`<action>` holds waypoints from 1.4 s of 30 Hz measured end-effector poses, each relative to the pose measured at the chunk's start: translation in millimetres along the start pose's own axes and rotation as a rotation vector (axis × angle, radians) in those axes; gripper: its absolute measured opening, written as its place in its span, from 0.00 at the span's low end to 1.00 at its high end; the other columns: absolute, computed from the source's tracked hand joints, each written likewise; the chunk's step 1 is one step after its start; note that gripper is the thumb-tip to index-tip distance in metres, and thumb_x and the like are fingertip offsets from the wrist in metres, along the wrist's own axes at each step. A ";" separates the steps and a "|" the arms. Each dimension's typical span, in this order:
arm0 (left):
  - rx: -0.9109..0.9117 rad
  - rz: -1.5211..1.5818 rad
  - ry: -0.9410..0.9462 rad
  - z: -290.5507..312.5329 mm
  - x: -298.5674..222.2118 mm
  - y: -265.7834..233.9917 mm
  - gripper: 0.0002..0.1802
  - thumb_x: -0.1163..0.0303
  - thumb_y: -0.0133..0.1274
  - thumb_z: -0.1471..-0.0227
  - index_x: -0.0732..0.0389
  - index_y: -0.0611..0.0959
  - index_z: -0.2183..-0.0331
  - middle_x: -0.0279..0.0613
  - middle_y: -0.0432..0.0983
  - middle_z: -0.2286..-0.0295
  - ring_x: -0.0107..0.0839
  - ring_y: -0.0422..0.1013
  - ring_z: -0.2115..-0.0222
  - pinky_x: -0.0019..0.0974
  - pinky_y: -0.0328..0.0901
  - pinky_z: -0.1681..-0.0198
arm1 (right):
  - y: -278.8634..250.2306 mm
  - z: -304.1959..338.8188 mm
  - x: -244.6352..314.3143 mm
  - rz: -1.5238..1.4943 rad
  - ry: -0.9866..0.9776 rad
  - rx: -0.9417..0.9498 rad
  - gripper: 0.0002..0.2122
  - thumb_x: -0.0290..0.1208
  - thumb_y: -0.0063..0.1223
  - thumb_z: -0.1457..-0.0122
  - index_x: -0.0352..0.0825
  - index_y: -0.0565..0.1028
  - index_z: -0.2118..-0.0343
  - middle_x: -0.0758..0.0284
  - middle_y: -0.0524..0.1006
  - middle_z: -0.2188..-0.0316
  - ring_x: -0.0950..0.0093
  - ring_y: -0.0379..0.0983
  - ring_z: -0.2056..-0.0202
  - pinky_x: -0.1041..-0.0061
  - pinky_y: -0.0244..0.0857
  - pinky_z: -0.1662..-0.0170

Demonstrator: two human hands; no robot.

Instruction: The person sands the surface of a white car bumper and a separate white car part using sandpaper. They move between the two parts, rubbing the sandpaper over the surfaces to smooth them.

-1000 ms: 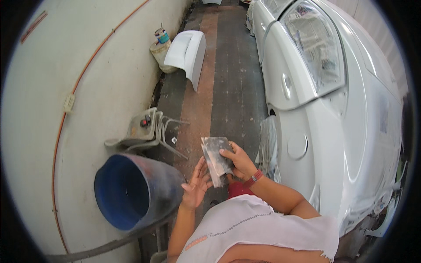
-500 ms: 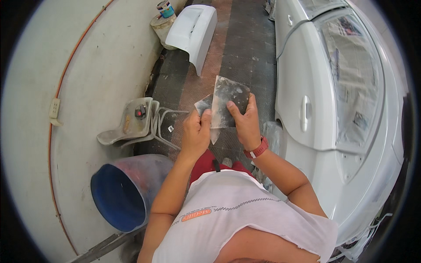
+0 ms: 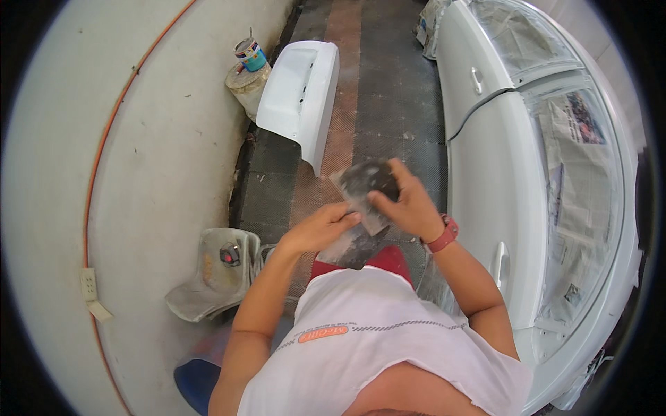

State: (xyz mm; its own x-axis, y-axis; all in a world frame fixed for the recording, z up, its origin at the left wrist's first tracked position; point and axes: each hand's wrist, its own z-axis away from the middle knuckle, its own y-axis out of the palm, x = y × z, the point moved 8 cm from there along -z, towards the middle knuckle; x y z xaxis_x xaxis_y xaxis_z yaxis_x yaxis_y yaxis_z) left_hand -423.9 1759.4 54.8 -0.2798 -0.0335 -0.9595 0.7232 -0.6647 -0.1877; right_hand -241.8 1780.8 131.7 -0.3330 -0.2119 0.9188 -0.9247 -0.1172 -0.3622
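My right hand [image 3: 411, 204] grips a dark flat sheet [image 3: 361, 184] with whitish smears, its thumb on top and fingers behind the far edge. My left hand [image 3: 320, 227] is closed on a second dark smeared sheet [image 3: 352, 249], which sticks out below the fingers toward my shirt. The two sheets overlap between my hands, the right-hand one lying over the other. Both are blurred by motion, so their material is hard to make out. A red watch [image 3: 442, 234] is on my right wrist.
A white car [image 3: 479, 194] with paper-masked windows stands close on my right. Ahead on the tiled floor [image 3: 385, 104] is a white car panel [image 3: 295, 97], beside a paint can [image 3: 250, 54] on a drum. At left are a dusty chair [image 3: 208, 284], a blue bin [image 3: 194, 381] and the wall.
My hands and the sheets have moved lower in the view. The left-hand sheet has swung down toward my body. The view has shifted, showing more of the floor ahead.
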 end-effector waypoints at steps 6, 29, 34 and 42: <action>0.059 0.776 0.009 -93.2 -0.2 -52.1 0.31 0.54 0.47 0.25 0.64 0.68 0.32 0.42 0.73 0.41 0.29 0.69 0.43 0.38 0.66 0.39 | -25.2 -70.9 -71.0 -0.225 0.265 -0.193 0.20 0.27 0.63 0.35 0.30 0.70 0.43 0.60 0.79 0.50 0.72 0.76 0.49 0.70 0.71 0.45; -0.281 0.277 0.007 -562.5 -55.6 -200.9 0.21 0.63 0.56 0.30 0.66 0.82 0.43 0.41 0.85 0.52 0.30 0.77 0.50 0.37 0.69 0.44 | -258.4 -469.4 -268.0 -0.159 0.060 -0.292 0.17 0.26 0.60 0.32 0.29 0.72 0.44 0.61 0.81 0.51 0.73 0.81 0.55 0.72 0.77 0.50; -0.362 0.161 -0.015 -624.3 -66.1 -240.4 0.18 0.60 0.57 0.31 0.66 0.86 0.51 0.42 0.87 0.58 0.28 0.78 0.57 0.37 0.71 0.50 | -303.4 -543.0 -329.0 -0.520 0.372 -0.513 0.18 0.29 0.62 0.33 0.29 0.71 0.45 0.60 0.79 0.50 0.72 0.76 0.48 0.71 0.70 0.43; -0.129 0.089 -0.069 -783.3 -44.0 -330.6 0.19 0.60 0.59 0.33 0.67 0.85 0.51 0.38 0.87 0.58 0.31 0.79 0.59 0.37 0.71 0.51 | -298.5 -698.9 -335.6 -0.348 0.213 -0.182 0.17 0.30 0.63 0.33 0.31 0.72 0.46 0.65 0.79 0.52 0.77 0.73 0.51 0.74 0.68 0.44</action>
State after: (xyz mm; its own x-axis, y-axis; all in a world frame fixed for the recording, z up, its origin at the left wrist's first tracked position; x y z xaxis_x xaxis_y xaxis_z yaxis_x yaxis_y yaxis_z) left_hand -156.1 2565.3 -5.5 -0.2503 -0.1426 -0.9576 0.8210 -0.5555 -0.1318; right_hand 17.0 2565.0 41.2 -0.0094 0.0166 0.9998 -0.9995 0.0309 -0.0099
